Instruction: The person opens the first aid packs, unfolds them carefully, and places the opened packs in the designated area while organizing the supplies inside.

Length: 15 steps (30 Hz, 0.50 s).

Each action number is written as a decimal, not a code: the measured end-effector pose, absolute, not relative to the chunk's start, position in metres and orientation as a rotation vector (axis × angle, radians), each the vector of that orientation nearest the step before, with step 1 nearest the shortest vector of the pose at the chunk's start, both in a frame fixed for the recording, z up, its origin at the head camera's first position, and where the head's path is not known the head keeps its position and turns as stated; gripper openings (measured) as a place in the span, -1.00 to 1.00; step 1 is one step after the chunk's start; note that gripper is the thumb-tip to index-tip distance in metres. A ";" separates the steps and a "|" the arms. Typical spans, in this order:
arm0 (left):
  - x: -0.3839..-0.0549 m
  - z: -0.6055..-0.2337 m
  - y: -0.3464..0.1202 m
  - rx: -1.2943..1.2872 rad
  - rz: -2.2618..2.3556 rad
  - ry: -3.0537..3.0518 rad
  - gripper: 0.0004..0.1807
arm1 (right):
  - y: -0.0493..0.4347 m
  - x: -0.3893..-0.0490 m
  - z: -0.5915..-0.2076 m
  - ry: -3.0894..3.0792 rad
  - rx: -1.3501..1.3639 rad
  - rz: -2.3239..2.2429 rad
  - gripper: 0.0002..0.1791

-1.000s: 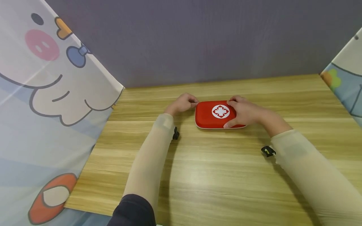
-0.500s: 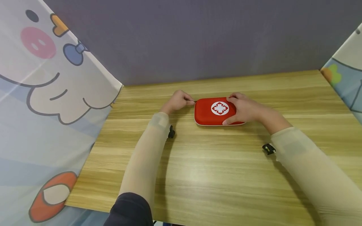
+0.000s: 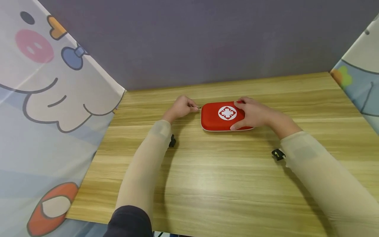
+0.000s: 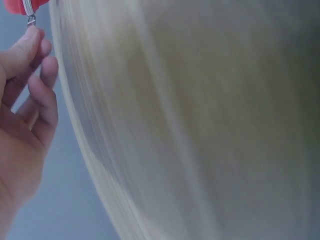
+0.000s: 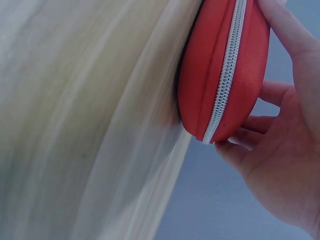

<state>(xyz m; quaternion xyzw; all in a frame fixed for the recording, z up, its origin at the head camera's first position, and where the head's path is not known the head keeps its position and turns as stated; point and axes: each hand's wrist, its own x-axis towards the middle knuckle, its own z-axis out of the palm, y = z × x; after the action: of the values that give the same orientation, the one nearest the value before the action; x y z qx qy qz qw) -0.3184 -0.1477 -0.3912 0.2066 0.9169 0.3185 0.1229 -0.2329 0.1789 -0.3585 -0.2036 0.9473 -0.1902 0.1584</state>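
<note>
Fingers and thumb of the left hand pinch a small metal zip pull at the far left corner of a red case; its other fingers are loosely bent, as the left wrist view shows. The case lies on the wood-grain worktop, between the two hands, with its round cross emblem facing up. The right hand grips the right end, thumb on the near side and fingers spread toward the far side. A silver zip runs round the edge of the case, its teeth meshed along the stretch seen from the right wrist. Pale sleeves cover both forearms, and a small black piece juts out beside the right one. Behind the worktop stands a grey wall; to the left is a cartoon-printed cloth.
</note>
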 end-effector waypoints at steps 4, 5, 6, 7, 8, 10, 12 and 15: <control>-0.313 -0.389 -0.157 0.643 0.931 2.621 -0.86 | 0.179 -0.234 -0.358 2.700 -0.570 -0.547 0.37; -0.312 -0.389 -0.159 0.644 0.936 2.603 -0.87 | 0.179 -0.234 -0.358 2.700 -0.564 -0.550 0.37; -0.310 -0.388 -0.161 0.647 0.939 2.586 -0.88 | 0.179 -0.234 -0.358 2.702 -0.558 -0.551 0.37; -0.309 -0.388 -0.163 0.648 0.944 2.570 -0.88 | 0.180 -0.234 -0.358 2.706 -0.555 -0.551 0.37; -0.306 -0.388 -0.165 0.651 0.949 2.555 -0.89 | 0.180 -0.234 -0.358 2.710 -0.552 -0.553 0.36; -0.301 -0.387 -0.168 0.650 0.955 2.524 -0.91 | 0.180 -0.235 -0.359 2.718 -0.555 -0.550 0.36; -0.295 -0.385 -0.170 0.666 0.939 2.504 -0.91 | 0.180 -0.235 -0.359 2.720 -0.565 -0.553 0.35; -0.286 -0.384 -0.172 0.709 0.900 2.493 -0.92 | 0.179 -0.235 -0.360 2.715 -0.578 -0.567 0.34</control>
<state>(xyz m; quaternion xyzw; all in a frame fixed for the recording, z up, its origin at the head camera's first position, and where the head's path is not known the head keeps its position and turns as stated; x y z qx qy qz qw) -0.2863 -0.1725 -0.3843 0.2534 0.8907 0.3216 0.1977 -0.2345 0.1789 -0.3599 -0.2016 0.9470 -0.1977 0.1535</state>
